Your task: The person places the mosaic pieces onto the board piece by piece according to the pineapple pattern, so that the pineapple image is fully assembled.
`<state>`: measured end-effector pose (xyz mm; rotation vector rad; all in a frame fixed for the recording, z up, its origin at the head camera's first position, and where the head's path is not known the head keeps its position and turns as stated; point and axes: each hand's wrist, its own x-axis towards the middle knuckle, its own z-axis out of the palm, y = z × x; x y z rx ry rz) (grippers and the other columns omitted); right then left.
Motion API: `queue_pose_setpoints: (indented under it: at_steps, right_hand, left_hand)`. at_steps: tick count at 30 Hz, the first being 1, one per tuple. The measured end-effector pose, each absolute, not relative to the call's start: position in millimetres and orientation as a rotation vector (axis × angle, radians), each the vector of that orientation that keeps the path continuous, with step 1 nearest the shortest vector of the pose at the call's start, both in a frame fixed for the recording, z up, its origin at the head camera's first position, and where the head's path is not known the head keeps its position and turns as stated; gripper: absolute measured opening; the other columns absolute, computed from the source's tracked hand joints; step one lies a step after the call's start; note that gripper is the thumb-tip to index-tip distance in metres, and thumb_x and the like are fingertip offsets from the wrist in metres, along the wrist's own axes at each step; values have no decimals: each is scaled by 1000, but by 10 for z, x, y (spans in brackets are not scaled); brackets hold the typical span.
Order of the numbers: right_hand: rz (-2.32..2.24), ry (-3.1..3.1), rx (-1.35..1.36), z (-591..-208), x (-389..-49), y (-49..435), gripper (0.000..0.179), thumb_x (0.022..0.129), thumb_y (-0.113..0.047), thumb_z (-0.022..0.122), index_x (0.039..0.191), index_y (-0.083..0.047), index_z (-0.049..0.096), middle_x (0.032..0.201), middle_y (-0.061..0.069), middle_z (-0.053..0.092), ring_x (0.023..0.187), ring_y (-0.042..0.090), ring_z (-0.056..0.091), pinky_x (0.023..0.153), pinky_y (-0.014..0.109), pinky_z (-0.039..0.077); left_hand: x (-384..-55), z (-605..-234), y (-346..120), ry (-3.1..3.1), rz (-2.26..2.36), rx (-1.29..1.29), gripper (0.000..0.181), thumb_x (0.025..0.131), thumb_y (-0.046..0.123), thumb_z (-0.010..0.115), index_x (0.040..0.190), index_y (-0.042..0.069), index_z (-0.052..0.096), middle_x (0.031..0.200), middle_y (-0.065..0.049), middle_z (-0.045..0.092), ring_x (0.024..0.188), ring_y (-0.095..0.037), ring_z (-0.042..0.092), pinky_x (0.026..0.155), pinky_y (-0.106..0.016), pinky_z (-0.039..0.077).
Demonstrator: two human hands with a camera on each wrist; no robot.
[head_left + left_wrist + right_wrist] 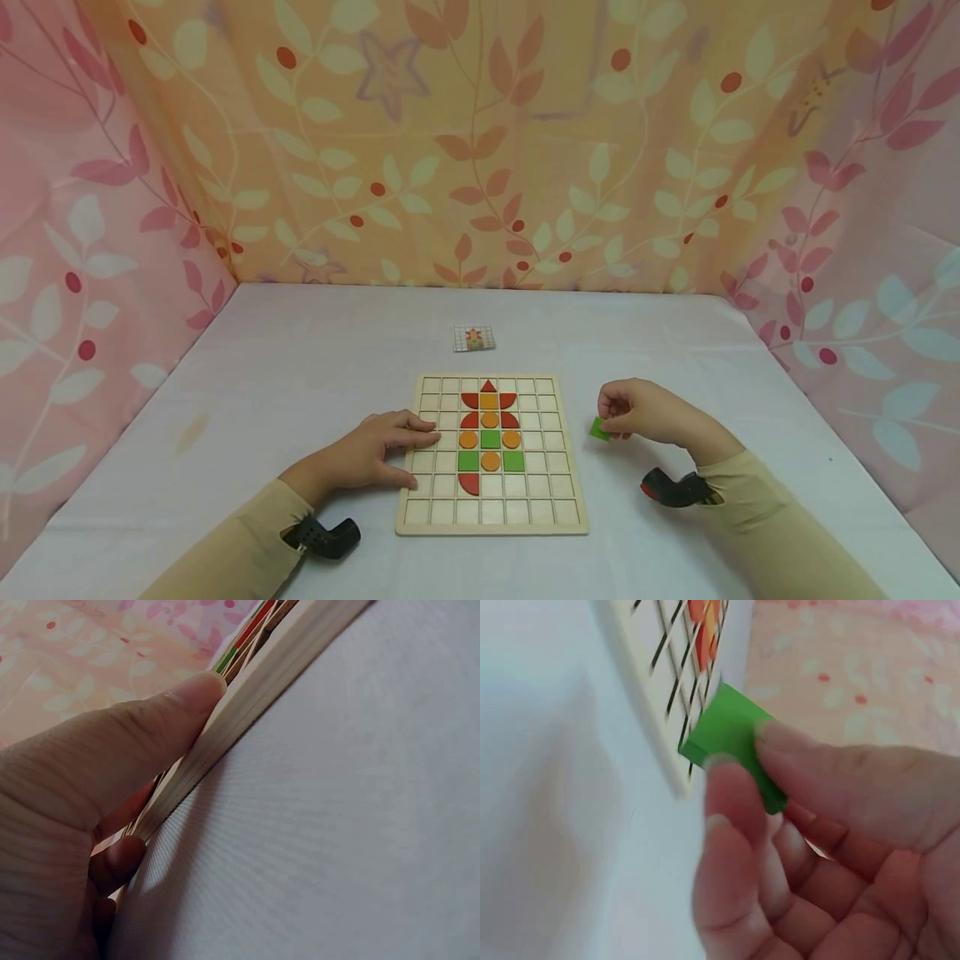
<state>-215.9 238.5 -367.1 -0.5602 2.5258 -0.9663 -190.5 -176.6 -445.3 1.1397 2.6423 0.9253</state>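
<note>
A wooden grid board lies on the table, with red, orange and green pieces forming a figure in its middle columns. At the figure's lower end is a red quarter-round piece, under a green square. My left hand rests along the board's left edge, fingers extended over the grid; its thumb touches the rim. To the right of the board, my right hand pinches a green square piece between thumb and fingertips, held above the tablecloth.
Behind the board lies a small card printed with a grid and a coloured figure. White cloth covers the table. Patterned curtains enclose the back and both sides. A black wrist device sticks out at each sleeve.
</note>
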Motion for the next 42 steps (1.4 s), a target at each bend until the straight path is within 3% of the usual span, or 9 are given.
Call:
queue_pose_setpoints:
  at_steps: [12, 21, 31, 42]
  right_hand:
    - [-956, 2526, -666, -3689, -2086, 1783, 9, 81, -8, 67, 80, -8, 58, 68, -2, 54, 64, 14, 52, 57, 28, 43]
    - [-914, 2469, -841, -3798, -1983, 1400, 7, 79, -4, 67, 80, -8, 61, 71, -5, 54, 68, 12, 49, 62, 26, 42]
    - [-879, 2446, -960, -3883, -1922, 1173, 17, 76, -7, 71, 70, -16, 58, 68, -9, 54, 63, 6, 50, 59, 23, 43]
    - [-834, 2409, -925, -3932, -1866, 1065, 17, 77, -6, 70, 70, -16, 58, 68, -10, 56, 64, 3, 52, 61, 21, 44]
  left_hand:
    - [-1908, -4450, -1766, 2639, 926, 1138, 67, 70, 54, 68, 129, 25, 54, 130, 10, 46, 123, -16, 39, 92, -46, 28]
    - [-1900, -4433, -1761, 2627, 941, 1141, 66, 71, 53, 69, 129, 25, 54, 130, 9, 46, 123, -16, 38, 92, -45, 28]
    - [-1906, -4427, -1762, 2627, 947, 1158, 66, 71, 51, 70, 129, 23, 55, 130, 10, 46, 122, -16, 39, 91, -45, 29]
    - [-1908, -4415, -1756, 2633, 948, 1206, 65, 71, 49, 70, 128, 20, 56, 129, 7, 48, 121, -16, 41, 90, -42, 31]
